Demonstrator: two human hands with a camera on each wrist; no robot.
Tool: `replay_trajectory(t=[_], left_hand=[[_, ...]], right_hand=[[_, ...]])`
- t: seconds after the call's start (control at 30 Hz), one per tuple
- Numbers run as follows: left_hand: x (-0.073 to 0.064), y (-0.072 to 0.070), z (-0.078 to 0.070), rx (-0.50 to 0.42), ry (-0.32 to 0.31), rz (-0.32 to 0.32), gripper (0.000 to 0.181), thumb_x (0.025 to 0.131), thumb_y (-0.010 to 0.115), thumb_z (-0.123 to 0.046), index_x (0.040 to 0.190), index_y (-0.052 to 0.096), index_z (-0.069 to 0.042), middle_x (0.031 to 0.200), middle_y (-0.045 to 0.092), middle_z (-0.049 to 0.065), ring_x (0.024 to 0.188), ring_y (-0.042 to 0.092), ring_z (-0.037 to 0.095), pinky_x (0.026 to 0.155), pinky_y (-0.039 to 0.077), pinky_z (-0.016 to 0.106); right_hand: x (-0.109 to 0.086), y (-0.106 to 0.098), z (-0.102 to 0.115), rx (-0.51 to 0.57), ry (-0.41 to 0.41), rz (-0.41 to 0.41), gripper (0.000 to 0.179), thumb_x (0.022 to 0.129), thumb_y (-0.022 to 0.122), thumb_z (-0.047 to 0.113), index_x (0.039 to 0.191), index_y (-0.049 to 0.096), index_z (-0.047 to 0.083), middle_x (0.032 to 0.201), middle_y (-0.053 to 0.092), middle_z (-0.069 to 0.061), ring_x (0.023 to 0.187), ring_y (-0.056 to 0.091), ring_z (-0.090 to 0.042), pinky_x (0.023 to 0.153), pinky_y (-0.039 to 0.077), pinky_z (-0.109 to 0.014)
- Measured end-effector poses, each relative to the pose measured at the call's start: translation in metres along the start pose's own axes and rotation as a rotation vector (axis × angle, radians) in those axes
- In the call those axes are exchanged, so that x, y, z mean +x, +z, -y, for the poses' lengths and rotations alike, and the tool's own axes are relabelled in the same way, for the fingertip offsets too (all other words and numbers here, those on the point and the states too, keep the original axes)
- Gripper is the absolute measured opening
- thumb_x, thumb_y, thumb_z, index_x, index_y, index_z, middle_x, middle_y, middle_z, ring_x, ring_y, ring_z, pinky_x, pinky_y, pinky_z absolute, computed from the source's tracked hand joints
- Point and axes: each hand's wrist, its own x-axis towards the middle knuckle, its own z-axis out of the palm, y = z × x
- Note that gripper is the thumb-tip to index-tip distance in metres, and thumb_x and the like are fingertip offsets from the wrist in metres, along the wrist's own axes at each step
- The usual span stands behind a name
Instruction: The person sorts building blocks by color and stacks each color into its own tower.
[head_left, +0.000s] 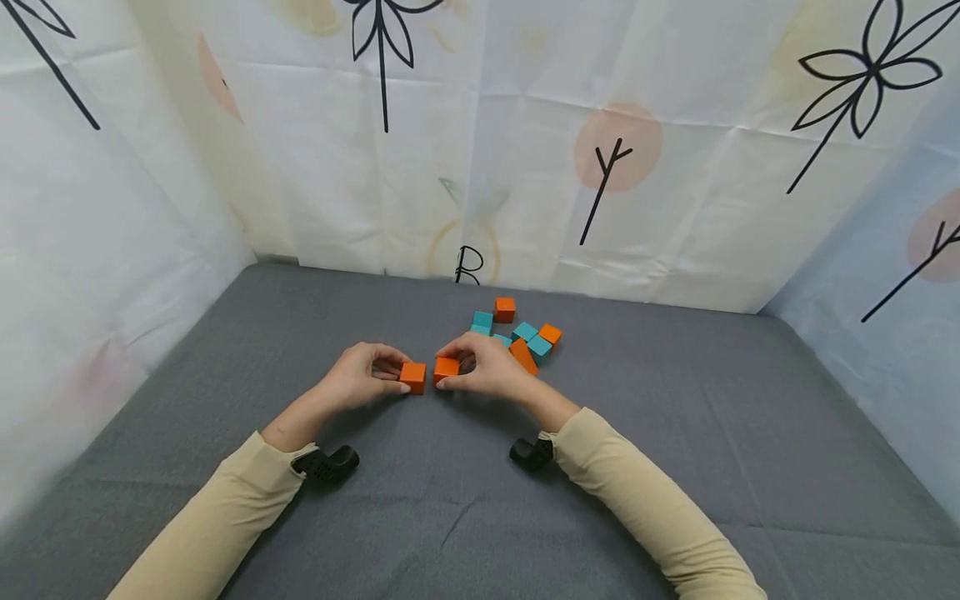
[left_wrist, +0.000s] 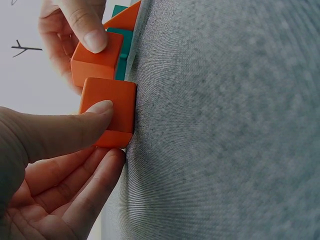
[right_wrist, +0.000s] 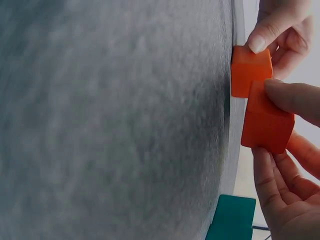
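Observation:
Thumb and fingers of my left hand pinch an orange cube, which sits on the grey cloth in the left wrist view. Facing it, my right hand pinches a second orange cube by its near and far sides. In the right wrist view this second cube looks slightly raised off the cloth. A narrow gap separates the two cubes in the head view. Just beyond the right hand lies a loose group with teal cubes and an orange triangular block.
Behind the group stands another orange cube, and one more orange block lies at its right. Grey cloth covers the table. Patterned white curtains hang along the back and both sides.

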Motion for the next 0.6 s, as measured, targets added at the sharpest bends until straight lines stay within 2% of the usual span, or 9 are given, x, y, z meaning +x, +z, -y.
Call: replay_trajectory(t=[0.3,0.6], left_hand=[[0.0002,0.0003,0.0013,-0.017,0.001,0.006,0.034,0.083,0.073,-0.004,0.114,0.064,0.006,0.108,0.065,0.021,0.099,0.065,0.032,0.086,0.056,0.039],[-0.0004,0.0004,0.0020,-0.023,0.011,0.000,0.034,0.083,0.073,-0.004,0.115,0.064,0.007,0.108,0.065,0.022,0.100,0.065,0.032,0.087,0.056,0.038]], right_hand=[[0.0026,0.0058,0.0027,-0.007,0.018,0.056,0.039,0.079,0.079,0.016,0.115,0.068,0.006,0.108,0.063,-0.008,0.086,0.062,-0.017,0.073,0.053,-0.020],[0.0042,0.0099,0.0031,0.020,0.030,0.075,0.038,0.080,0.078,0.015,0.116,0.067,0.006,0.111,0.062,-0.009,0.091,0.064,-0.018,0.077,0.055,-0.022]])
